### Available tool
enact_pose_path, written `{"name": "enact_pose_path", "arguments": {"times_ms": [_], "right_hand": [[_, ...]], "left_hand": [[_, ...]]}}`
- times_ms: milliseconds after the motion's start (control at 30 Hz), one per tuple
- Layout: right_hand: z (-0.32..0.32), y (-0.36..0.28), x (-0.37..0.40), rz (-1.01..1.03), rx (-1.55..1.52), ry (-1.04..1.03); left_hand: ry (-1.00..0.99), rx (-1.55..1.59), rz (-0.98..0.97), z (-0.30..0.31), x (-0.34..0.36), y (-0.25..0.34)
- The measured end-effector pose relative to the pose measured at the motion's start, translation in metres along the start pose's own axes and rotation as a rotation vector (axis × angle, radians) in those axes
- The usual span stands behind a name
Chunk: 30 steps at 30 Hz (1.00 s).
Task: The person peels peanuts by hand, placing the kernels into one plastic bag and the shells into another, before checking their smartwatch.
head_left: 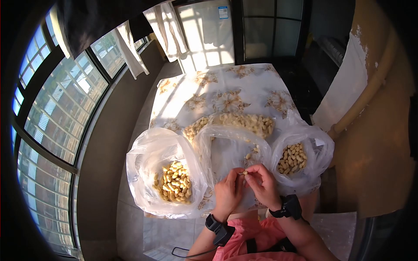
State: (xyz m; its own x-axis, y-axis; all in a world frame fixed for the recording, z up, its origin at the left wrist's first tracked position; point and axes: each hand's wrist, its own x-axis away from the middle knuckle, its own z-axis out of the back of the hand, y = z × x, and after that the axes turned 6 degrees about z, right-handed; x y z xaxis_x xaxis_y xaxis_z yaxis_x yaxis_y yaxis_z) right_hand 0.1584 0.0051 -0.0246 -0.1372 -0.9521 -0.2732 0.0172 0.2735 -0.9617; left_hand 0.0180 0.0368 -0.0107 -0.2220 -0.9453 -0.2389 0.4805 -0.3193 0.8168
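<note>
both hands pinched a single peanut point(245, 172) above the near part of the worktop point(272, 91).

the left hand point(229, 190) and the right hand point(264, 186) met with bent fingers, the peanut gripped between their fingertips. beyond them lay a middle plastic bag point(217, 152) with a few peanuts in it; a left plastic bag point(141, 176) and a right plastic bag point(321, 140), both open, stood on either side, each holding a heap of peanuts. a further row of peanuts point(248, 123) lay behind the middle bag.

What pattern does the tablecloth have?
The tablecloth is white with brown-gold flowers, clearest in the head view.
</note>
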Motion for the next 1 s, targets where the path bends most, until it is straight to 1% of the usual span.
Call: {"name": "enact_pose_path", "arguments": {"times_ms": [200,467,1000], "right_hand": [[-0.0006,0.0012,0.0003,0.026,-0.017,0.0],[-0.0009,-0.0032,-0.0004,-0.002,-0.052,-0.002],[-0.0003,0.0031,0.0,0.013,-0.031,-0.003]], "left_hand": [[0.036,0.023,-0.027,-0.0036,-0.0002,-0.0033],[-0.012,-0.003,0.001,-0.0009,0.0004,-0.002],[-0.009,-0.024,-0.005,-0.0006,0.0005,-0.0018]]}}
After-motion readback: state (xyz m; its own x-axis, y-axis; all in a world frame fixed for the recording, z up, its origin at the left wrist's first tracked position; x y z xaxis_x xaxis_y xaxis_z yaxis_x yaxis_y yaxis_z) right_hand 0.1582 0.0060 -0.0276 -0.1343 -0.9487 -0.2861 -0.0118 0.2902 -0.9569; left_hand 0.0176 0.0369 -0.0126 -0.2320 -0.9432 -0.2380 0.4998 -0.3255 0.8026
